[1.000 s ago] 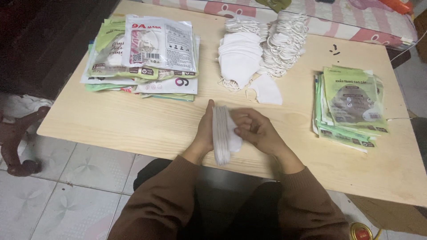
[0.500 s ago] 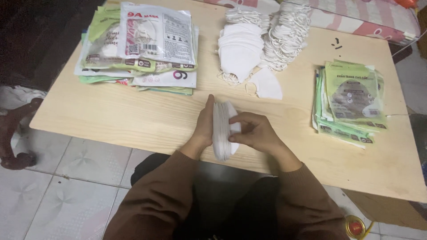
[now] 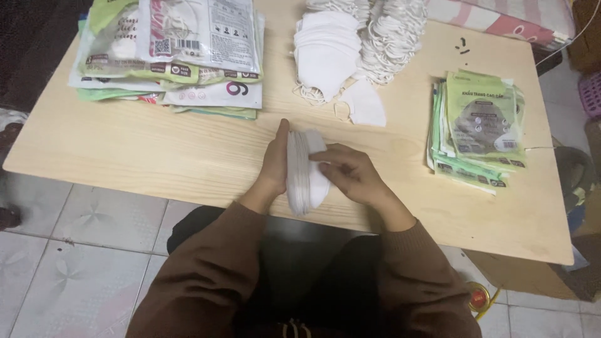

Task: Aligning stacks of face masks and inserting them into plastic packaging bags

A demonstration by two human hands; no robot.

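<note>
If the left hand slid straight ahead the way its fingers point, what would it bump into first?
Probably the pile of flat packets at the table's far left; the left hand points up and slightly left over bare wood. Depth is hard to judge.

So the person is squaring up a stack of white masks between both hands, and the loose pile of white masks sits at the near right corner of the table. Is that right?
Not quite. The head view shows the loose pile of white masks at the table's far edge, in the middle; the rest holds: left hand and right hand press the stack of white masks.
</note>
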